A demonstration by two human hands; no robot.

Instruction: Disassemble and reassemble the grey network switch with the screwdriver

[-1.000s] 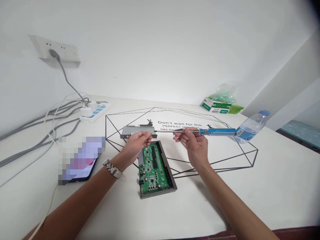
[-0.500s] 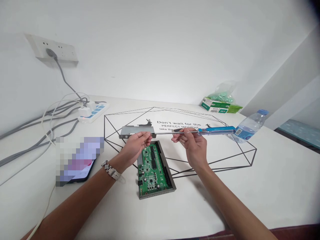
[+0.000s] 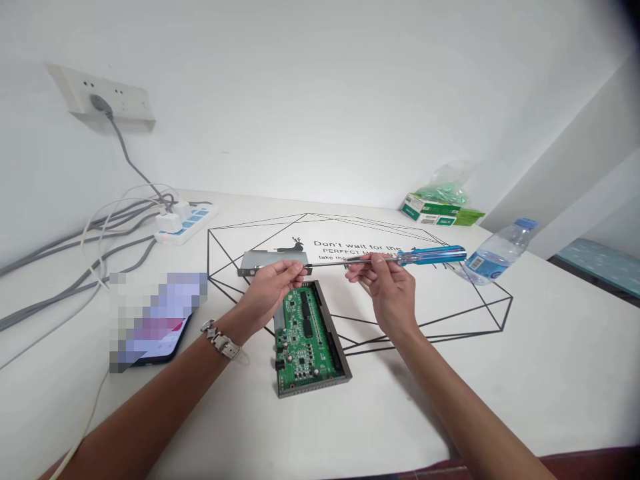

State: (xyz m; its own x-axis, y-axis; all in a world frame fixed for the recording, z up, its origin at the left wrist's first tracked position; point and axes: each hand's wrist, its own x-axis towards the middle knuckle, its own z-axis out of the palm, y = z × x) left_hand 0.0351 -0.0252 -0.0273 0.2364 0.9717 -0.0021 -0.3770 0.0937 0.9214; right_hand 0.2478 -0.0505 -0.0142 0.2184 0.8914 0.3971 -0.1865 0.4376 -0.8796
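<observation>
A screwdriver [image 3: 433, 255] with a blue, partly clear handle lies almost level in the air above the table. My right hand [image 3: 385, 287] grips it where the handle meets the metal shaft. The fingertips of my left hand [image 3: 275, 290] are pinched together right at the shaft's tip; anything small between them is hidden. Below my left hand, a green circuit board [image 3: 303, 333] sits in an open grey metal housing [image 3: 333, 333]. Behind that hand lies a flat grey metal cover [image 3: 275, 259].
To the left are a phone [image 3: 165, 333], partly pixelated, and a power strip [image 3: 187, 223] with plugs and trailing cables [image 3: 75, 287]. A water bottle [image 3: 500, 253] stands tilted in view on the right. Green-and-white boxes [image 3: 430, 210] and a plastic bag [image 3: 450, 187] are near the wall.
The screwdriver's handle has shifted slightly left and up, tilting the shaft a little. My left fingers stay at its tip; the board and housing have not moved.
</observation>
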